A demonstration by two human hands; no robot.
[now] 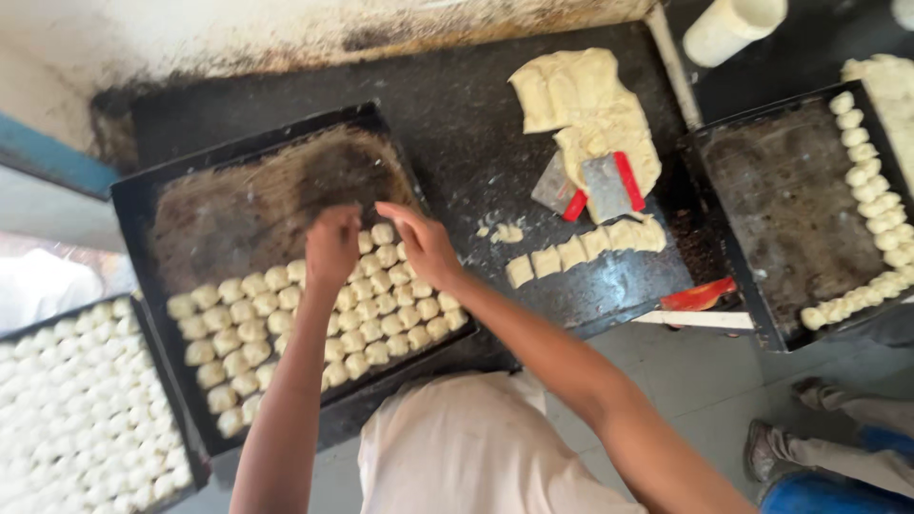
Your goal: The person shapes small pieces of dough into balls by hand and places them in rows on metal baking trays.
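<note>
Your left hand (332, 246) and right hand (424, 245) hover, grip curled loosely, holding nothing I can see, over the dough pieces (314, 324) filling the black baking tray (143, 238) from 6 o'clock.

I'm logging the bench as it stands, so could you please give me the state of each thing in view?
Middle tray: partly filled with dough pieces.
Left tray: nearly full.
Right tray: pieces along its edge only.
Dough slab: uncut.
Cut strip: sliced into pieces.
Scrapers: lying on the dough.
Left hand: over the middle tray, fingers closed.
Right hand: over the middle tray.
</note>
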